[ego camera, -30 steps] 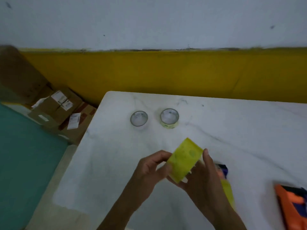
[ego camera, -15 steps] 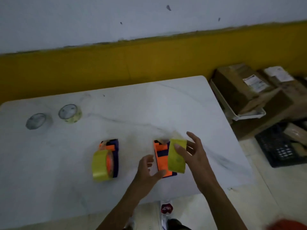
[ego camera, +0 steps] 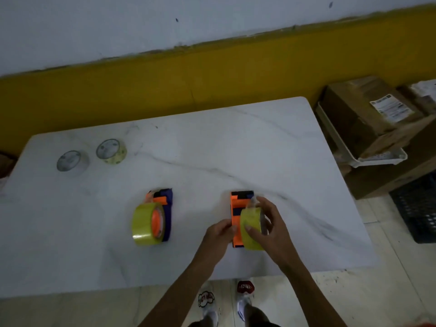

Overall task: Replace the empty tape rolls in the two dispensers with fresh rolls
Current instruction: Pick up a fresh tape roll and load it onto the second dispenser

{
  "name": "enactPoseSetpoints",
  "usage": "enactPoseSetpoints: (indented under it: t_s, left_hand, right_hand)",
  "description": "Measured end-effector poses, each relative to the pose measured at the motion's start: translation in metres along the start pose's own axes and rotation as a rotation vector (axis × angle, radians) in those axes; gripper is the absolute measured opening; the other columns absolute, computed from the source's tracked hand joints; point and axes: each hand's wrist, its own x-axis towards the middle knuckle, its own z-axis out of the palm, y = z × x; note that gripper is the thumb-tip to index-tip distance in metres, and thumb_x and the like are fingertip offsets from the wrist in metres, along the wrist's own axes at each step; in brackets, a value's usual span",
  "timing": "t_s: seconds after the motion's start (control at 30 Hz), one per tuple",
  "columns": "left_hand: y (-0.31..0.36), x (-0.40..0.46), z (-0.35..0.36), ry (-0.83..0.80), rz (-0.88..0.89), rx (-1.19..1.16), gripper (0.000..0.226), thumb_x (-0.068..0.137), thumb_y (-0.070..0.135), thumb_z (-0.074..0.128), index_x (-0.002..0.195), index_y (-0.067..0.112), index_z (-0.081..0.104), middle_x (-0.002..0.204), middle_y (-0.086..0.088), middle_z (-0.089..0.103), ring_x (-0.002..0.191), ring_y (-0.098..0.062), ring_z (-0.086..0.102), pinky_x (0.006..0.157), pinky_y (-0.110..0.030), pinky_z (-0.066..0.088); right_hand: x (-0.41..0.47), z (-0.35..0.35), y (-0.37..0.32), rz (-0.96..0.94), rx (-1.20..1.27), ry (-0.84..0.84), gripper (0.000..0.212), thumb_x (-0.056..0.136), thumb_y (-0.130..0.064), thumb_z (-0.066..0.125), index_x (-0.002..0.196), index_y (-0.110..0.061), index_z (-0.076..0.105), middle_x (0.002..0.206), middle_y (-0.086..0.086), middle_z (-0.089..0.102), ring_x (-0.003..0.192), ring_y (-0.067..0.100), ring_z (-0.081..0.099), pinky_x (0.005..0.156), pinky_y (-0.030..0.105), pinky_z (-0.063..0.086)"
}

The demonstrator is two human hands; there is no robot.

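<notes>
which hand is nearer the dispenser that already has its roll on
Left. The left hand sits just right of the loaded dispenser, apart from it; the right hand is farther right, on the yellow roll.

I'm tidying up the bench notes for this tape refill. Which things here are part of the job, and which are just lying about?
Part of the job:
- left dispenser, yellow roll already on it
- right dispenser
- fresh yellow roll, gripped by the right hand
- left hand, against the right dispenser
- two empty cores on the table's far left

Lying about:
- cardboard boxes
- white tray
- black crate
</notes>
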Motion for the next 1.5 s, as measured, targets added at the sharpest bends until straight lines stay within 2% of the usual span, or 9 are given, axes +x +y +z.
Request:
enactPoseSetpoints:
  t_s: [0.27, 0.33, 0.5, 0.67, 0.87, 1.13, 1.27, 1.37, 1.5]
  left_hand:
    - [0.004, 0.001, 0.025, -0.117, -0.066, -0.127, 0.063, 0.073, 0.067, 0.055, 0.117, 0.023, 0.057, 0.107, 0.007, 0.07, 0.102, -0.01, 0.067, 0.081, -0.021, 0.055]
    - [0.001, 0.003, 0.026, -0.145, 0.003, -0.105, 0.046, 0.076, 0.049, 0.067, 0.113, 0.024, 0.059, 0.103, 0.007, 0.071, 0.098, -0.009, 0.068, 0.078, -0.022, 0.056]
    - [0.004, -0.001, 0.025, -0.09, 0.005, -0.114, 0.034, 0.067, 0.039, 0.069, 0.098, 0.027, 0.061, 0.088, 0.006, 0.073, 0.082, -0.009, 0.072, 0.07, -0.022, 0.056]
    - [0.01, -0.001, 0.029, -0.015, -0.058, -0.018, 0.008, 0.084, 0.034, 0.064, 0.09, 0.03, 0.063, 0.083, 0.007, 0.07, 0.074, -0.006, 0.067, 0.066, -0.017, 0.052]
    - [0.016, 0.0, 0.031, -0.027, -0.11, 0.001, 0.018, 0.082, 0.033, 0.066, 0.079, 0.016, 0.072, 0.063, 0.006, 0.074, 0.066, -0.007, 0.07, 0.062, -0.015, 0.052]
    - [0.032, -0.014, 0.014, -0.036, -0.006, -0.112, 0.021, 0.073, 0.037, 0.068, 0.078, 0.016, 0.07, 0.062, 0.007, 0.073, 0.062, -0.004, 0.067, 0.059, -0.015, 0.05]
    - [0.054, -0.018, 0.003, -0.051, 0.083, -0.183, 0.026, 0.079, 0.035, 0.065, 0.079, 0.009, 0.067, 0.063, 0.002, 0.071, 0.061, -0.01, 0.066, 0.06, -0.019, 0.052]
    - [0.065, -0.016, -0.003, -0.015, 0.11, -0.217, 0.019, 0.086, 0.028, 0.059, 0.08, 0.011, 0.066, 0.061, 0.008, 0.069, 0.06, -0.004, 0.064, 0.057, -0.013, 0.05]
    - [0.071, -0.012, -0.005, 0.0, 0.118, -0.167, 0.015, 0.082, 0.032, 0.058, 0.079, 0.02, 0.067, 0.063, 0.008, 0.071, 0.062, -0.005, 0.065, 0.06, -0.015, 0.051]
  right_hand:
    - [0.002, 0.036, -0.013, 0.082, 0.317, 0.076, 0.053, 0.082, -0.027, 0.053, 0.135, -0.028, 0.047, 0.138, -0.003, 0.051, 0.124, 0.015, 0.053, 0.092, 0.026, 0.054]
    - [0.007, 0.034, -0.029, 0.06, 0.32, 0.196, 0.041, 0.089, -0.031, 0.053, 0.129, -0.028, 0.054, 0.132, -0.005, 0.059, 0.122, 0.012, 0.057, 0.101, 0.034, 0.05]
    - [0.039, 0.012, -0.063, -0.055, 0.362, 0.194, 0.024, 0.093, -0.01, 0.057, 0.117, -0.015, 0.062, 0.092, 0.004, 0.079, 0.083, 0.016, 0.076, 0.069, 0.024, 0.061]
    - [0.09, -0.011, -0.066, -0.08, 0.257, 0.139, 0.023, 0.084, 0.004, 0.065, 0.105, -0.006, 0.07, 0.096, 0.013, 0.077, 0.083, 0.028, 0.074, 0.078, 0.035, 0.061]
    - [0.135, -0.033, -0.019, 0.128, -0.011, 0.141, 0.015, 0.076, -0.01, 0.078, 0.091, -0.011, 0.079, 0.086, 0.01, 0.078, 0.085, 0.026, 0.075, 0.089, 0.04, 0.059]
    - [0.13, -0.047, 0.013, 0.007, -0.382, -0.054, 0.023, 0.092, -0.023, 0.059, 0.091, -0.011, 0.08, 0.099, 0.002, 0.068, 0.091, 0.013, 0.063, 0.074, 0.0, 0.04]
    - [0.103, -0.028, 0.012, 0.042, -0.066, -0.049, 0.031, 0.098, -0.032, 0.044, 0.103, -0.012, 0.067, 0.102, 0.003, 0.068, 0.09, 0.0, 0.063, 0.083, 0.024, 0.045]
    - [0.082, -0.007, 0.01, 0.098, 0.171, -0.043, 0.036, 0.097, -0.038, 0.043, 0.101, -0.013, 0.069, 0.1, 0.009, 0.073, 0.091, 0.018, 0.067, 0.085, 0.035, 0.051]
    - [0.072, 0.012, -0.006, 0.223, 0.453, 0.017, 0.032, 0.095, -0.03, 0.05, 0.097, -0.006, 0.072, 0.087, 0.01, 0.076, 0.076, 0.022, 0.07, 0.07, 0.033, 0.057]
